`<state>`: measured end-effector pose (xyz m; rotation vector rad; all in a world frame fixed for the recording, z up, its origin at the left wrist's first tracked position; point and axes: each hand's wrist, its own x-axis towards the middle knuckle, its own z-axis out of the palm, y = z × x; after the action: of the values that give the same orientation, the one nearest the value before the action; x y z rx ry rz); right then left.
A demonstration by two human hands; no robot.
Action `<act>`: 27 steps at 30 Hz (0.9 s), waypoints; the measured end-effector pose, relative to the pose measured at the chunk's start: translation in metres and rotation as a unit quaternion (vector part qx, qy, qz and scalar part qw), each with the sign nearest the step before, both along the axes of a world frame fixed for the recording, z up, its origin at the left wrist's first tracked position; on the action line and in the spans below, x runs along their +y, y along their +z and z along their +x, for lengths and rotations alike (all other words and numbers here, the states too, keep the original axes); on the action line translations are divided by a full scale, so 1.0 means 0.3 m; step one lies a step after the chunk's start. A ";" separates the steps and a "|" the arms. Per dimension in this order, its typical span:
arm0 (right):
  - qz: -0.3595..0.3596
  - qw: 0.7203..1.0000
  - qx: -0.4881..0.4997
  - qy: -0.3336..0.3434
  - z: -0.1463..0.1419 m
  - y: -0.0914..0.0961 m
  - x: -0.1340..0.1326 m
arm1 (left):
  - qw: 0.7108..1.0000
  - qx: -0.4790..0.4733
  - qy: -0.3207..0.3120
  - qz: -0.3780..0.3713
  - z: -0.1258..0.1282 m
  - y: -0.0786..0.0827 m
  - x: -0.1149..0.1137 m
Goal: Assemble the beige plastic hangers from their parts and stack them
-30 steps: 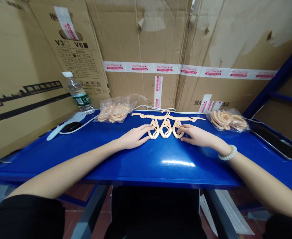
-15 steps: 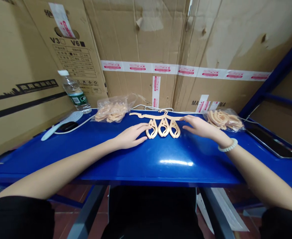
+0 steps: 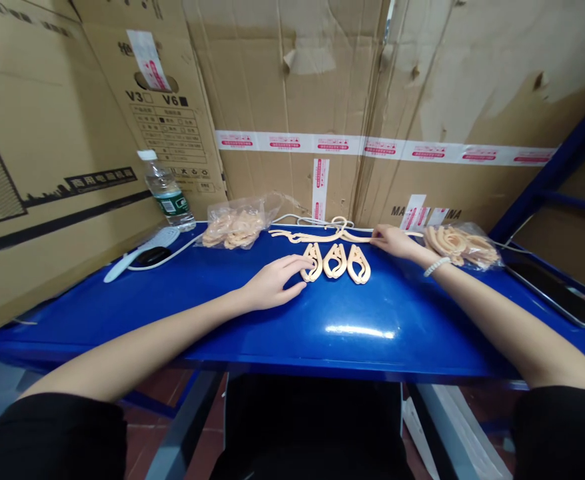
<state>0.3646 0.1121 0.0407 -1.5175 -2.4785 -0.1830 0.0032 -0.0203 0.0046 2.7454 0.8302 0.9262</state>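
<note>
A peach plastic clothes hanger lies toward the back of the blue table, its hook pointing to the cardboard. My right hand pinches the hanger's right end between thumb and fingers. In front of the hanger, three matching clothes pegs form a row: a left peg, a middle peg and a right peg. My left hand rests open, fingers stretched out, with its fingertips over the left peg and partly hiding it.
Clear bags of peach parts lie on the left and right. At the left are a water bottle, a pale blue brush and a black object. A phone lies far right. Cardboard walls the back, before a white cable.
My right hand has moved back to the hanger's right end and closed on it. My left hand stays at the left peg. The whole view has shifted slightly.
</note>
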 end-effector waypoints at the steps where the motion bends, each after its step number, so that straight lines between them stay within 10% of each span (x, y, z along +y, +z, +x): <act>1: 0.004 1.000 0.007 -0.011 0.005 0.015 -0.008 | 1.000 -0.014 -0.003 -0.004 0.002 0.002 -0.003; 7: 0.117 0.986 0.118 -0.028 0.069 0.107 -0.142 | 0.972 -0.157 0.041 -0.167 0.003 0.019 0.005; 14: 0.094 0.963 0.249 0.047 0.060 0.109 -0.363 | 0.765 -0.433 0.048 -0.474 -0.004 0.069 0.020; 16: 0.082 0.969 0.216 0.081 0.028 0.091 -0.390 | 0.750 -0.449 0.030 -0.485 0.000 0.071 0.016; 23: 0.032 0.971 0.164 0.171 -0.048 0.041 -0.418 | 0.948 -0.178 0.098 -0.245 0.002 0.009 0.001; 27: 0.014 0.970 0.155 0.185 -0.044 0.045 -0.424 | 0.980 -0.116 0.092 -0.131 -0.001 0.009 -0.011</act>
<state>0.3513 -0.0151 0.0542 -0.9588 -2.4312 0.0788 0.0028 -0.0235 0.0073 2.3148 1.0885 1.0586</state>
